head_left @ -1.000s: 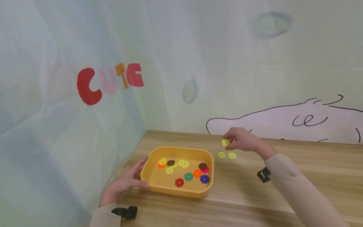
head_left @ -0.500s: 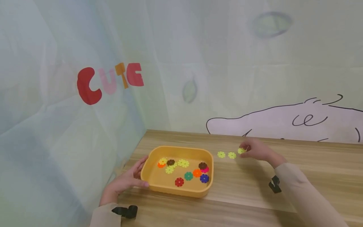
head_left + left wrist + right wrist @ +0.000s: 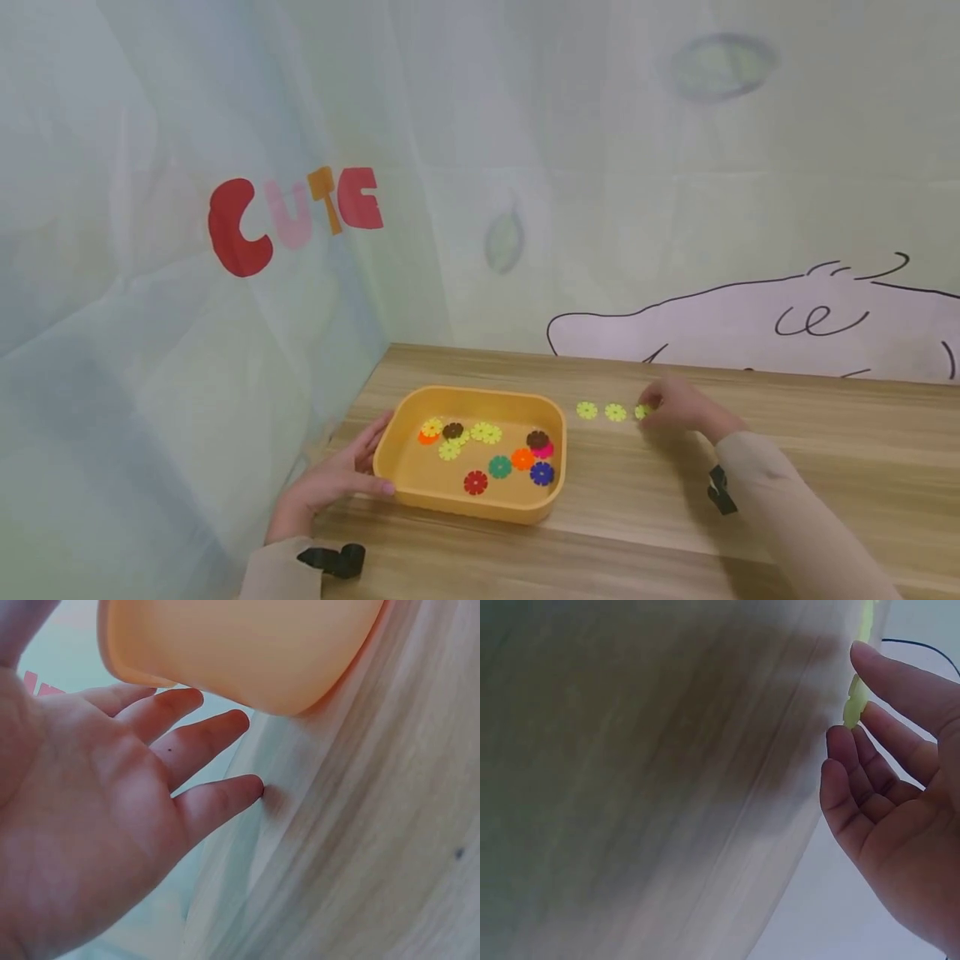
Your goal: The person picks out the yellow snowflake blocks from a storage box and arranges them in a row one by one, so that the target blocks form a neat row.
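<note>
My right hand (image 3: 681, 408) pinches a yellow snowflake disc (image 3: 642, 412) low over the wooden table. In the right wrist view the disc (image 3: 853, 705) appears edge-on between thumb and fingers. Left of it lie two matching discs, one in the middle (image 3: 616, 412) and one at the left end (image 3: 587, 410), forming a row. My left hand (image 3: 347, 472) rests against the left end of the yellow tray (image 3: 480, 505), thumb along the near side. The left wrist view has its fingers (image 3: 214, 804) extended and slightly spread beside the tray wall.
Inside the tray lie several loose discs, among them a red one (image 3: 476, 482), a green one (image 3: 500, 467) and a blue one (image 3: 542, 474). A printed cloth wall (image 3: 450, 208) borders the wooden table (image 3: 825, 450) at the back and left.
My right hand has moved right and down with the yellow disc, from above the two lying discs to the right end of their row. The left hand and tray have stayed put.
</note>
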`<move>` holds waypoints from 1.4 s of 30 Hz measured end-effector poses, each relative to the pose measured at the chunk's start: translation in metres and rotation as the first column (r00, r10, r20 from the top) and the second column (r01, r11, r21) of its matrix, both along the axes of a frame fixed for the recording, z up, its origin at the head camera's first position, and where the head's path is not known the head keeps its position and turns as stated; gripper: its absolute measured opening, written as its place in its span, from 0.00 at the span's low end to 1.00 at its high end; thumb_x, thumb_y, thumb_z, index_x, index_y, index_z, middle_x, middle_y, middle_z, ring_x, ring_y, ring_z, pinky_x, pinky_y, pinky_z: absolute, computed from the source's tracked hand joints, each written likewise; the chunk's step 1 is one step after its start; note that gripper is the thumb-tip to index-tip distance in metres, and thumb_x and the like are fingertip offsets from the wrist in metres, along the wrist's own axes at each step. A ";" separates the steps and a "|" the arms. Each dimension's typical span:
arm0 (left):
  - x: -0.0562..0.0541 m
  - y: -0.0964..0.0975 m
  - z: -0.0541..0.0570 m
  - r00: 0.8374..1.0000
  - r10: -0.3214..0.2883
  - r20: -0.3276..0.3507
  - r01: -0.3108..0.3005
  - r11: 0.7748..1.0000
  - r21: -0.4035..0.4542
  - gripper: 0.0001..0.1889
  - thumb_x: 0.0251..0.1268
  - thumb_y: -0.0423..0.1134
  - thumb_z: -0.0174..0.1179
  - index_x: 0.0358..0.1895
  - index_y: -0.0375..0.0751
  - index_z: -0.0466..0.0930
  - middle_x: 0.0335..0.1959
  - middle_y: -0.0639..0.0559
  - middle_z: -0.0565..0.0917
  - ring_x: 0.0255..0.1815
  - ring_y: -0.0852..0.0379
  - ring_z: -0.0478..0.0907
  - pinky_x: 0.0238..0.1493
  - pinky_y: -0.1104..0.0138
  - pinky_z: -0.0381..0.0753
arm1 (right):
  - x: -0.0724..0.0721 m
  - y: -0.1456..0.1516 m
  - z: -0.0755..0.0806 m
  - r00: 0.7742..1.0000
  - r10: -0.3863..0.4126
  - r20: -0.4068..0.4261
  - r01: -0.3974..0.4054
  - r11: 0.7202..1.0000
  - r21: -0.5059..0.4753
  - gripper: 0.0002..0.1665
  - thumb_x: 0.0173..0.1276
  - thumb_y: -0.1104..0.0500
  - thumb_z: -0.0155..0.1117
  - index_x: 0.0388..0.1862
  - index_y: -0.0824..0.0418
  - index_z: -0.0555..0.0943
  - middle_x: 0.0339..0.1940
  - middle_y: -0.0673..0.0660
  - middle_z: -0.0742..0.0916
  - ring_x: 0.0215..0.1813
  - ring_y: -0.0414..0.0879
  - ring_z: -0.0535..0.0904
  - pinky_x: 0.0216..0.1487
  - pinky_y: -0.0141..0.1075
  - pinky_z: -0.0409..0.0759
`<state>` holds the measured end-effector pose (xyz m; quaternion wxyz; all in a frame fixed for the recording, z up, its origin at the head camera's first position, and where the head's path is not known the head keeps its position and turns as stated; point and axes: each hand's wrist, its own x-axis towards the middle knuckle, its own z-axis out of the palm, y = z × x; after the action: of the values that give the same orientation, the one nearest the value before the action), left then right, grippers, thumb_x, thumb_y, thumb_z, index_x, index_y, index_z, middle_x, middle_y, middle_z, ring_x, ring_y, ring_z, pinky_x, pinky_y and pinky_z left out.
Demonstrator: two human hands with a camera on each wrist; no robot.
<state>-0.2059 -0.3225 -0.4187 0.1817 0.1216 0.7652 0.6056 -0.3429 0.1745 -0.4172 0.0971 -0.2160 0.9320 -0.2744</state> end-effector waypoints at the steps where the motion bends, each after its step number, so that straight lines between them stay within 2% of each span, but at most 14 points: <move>1: 0.000 0.000 0.000 1.000 -0.002 0.000 0.002 1.000 0.003 0.57 0.55 0.29 0.68 0.77 0.40 0.31 0.78 0.37 0.36 0.76 0.35 0.43 0.62 0.73 0.69 | 0.000 0.000 -0.001 1.000 0.005 -0.004 -0.005 1.000 0.005 0.18 0.52 0.62 0.74 0.40 0.70 0.83 0.34 0.57 0.83 0.38 0.50 0.75 0.43 0.45 0.77; 6: 0.001 0.001 0.001 1.000 0.008 0.008 -0.008 1.000 -0.005 0.57 0.55 0.30 0.69 0.78 0.41 0.31 0.78 0.37 0.36 0.77 0.36 0.42 0.63 0.71 0.67 | 0.002 0.001 -0.002 0.999 0.018 -0.032 -0.017 1.000 0.008 0.16 0.52 0.63 0.74 0.38 0.70 0.83 0.31 0.55 0.84 0.36 0.48 0.75 0.40 0.43 0.76; 11: 0.002 0.002 0.002 0.999 0.033 0.016 -0.032 0.999 -0.030 0.58 0.53 0.31 0.70 0.78 0.42 0.32 0.79 0.40 0.37 0.77 0.38 0.42 0.69 0.60 0.61 | 0.002 0.001 -0.002 0.999 0.021 -0.035 -0.021 1.000 0.013 0.16 0.52 0.63 0.74 0.38 0.70 0.84 0.32 0.56 0.84 0.37 0.48 0.75 0.40 0.43 0.77; 16: 0.002 0.003 0.002 0.999 0.040 0.013 -0.039 0.999 -0.035 0.58 0.53 0.30 0.70 0.78 0.43 0.33 0.79 0.40 0.38 0.77 0.39 0.42 0.71 0.50 0.52 | 0.002 0.002 -0.003 1.000 0.016 -0.024 -0.016 1.000 0.022 0.17 0.53 0.62 0.74 0.40 0.71 0.84 0.34 0.58 0.85 0.38 0.50 0.76 0.42 0.46 0.78; 23: 0.001 0.003 0.000 1.000 0.029 0.012 -0.029 0.999 -0.025 0.58 0.53 0.30 0.70 0.78 0.44 0.33 0.79 0.40 0.39 0.77 0.38 0.43 0.71 0.47 0.52 | 0.004 0.002 -0.001 1.000 -0.002 0.011 0.002 0.999 0.033 0.22 0.55 0.60 0.73 0.45 0.73 0.82 0.40 0.62 0.85 0.44 0.54 0.79 0.47 0.50 0.78; 27: -0.001 0.002 -0.002 1.000 0.021 0.004 -0.021 1.000 -0.020 0.58 0.53 0.30 0.70 0.78 0.43 0.33 0.79 0.39 0.39 0.77 0.38 0.43 0.71 0.48 0.52 | 0.005 -0.002 0.008 1.000 -0.008 0.025 0.008 1.000 0.013 0.26 0.59 0.57 0.71 0.51 0.74 0.79 0.46 0.67 0.83 0.49 0.60 0.78 0.50 0.52 0.77; 30: -0.001 0.001 -0.003 1.000 0.020 0.004 -0.020 1.000 -0.021 0.58 0.53 0.30 0.70 0.78 0.43 0.32 0.79 0.39 0.39 0.77 0.38 0.43 0.71 0.48 0.52 | 0.006 -0.011 0.020 1.000 0.004 0.005 -0.004 1.000 -0.027 0.28 0.62 0.56 0.69 0.55 0.73 0.77 0.49 0.69 0.82 0.50 0.59 0.78 0.48 0.50 0.78; 34: -0.001 0.001 -0.003 1.000 0.022 0.005 -0.022 0.999 -0.023 0.58 0.53 0.30 0.70 0.78 0.43 0.32 0.79 0.39 0.39 0.77 0.39 0.43 0.71 0.49 0.53 | 0.012 -0.027 0.038 0.999 0.021 -0.044 -0.025 0.997 -0.080 0.27 0.64 0.53 0.67 0.56 0.70 0.78 0.48 0.65 0.83 0.45 0.52 0.79 0.44 0.45 0.80; 37: 0.000 0.001 -0.003 1.000 0.023 0.006 -0.023 1.000 -0.021 0.59 0.53 0.30 0.70 0.78 0.44 0.32 0.79 0.39 0.38 0.77 0.39 0.42 0.71 0.50 0.53 | 0.020 -0.042 0.051 0.998 0.033 -0.058 -0.040 0.992 -0.121 0.27 0.64 0.52 0.67 0.56 0.68 0.78 0.47 0.62 0.83 0.45 0.50 0.79 0.43 0.43 0.80; 42: 0.001 0.001 -0.002 1.000 0.025 0.006 -0.025 0.999 -0.024 0.59 0.53 0.30 0.70 0.78 0.43 0.32 0.79 0.39 0.38 0.77 0.38 0.42 0.71 0.48 0.51 | 0.031 -0.070 0.061 0.993 0.089 -0.082 -0.103 0.977 -0.189 0.25 0.65 0.52 0.67 0.55 0.65 0.79 0.47 0.59 0.84 0.46 0.50 0.78 0.44 0.41 0.81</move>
<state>-0.2054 -0.3216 -0.4206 0.1779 0.1081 0.7732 0.5991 -0.3123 0.1040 -0.3565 0.0546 -0.2791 0.8924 -0.3502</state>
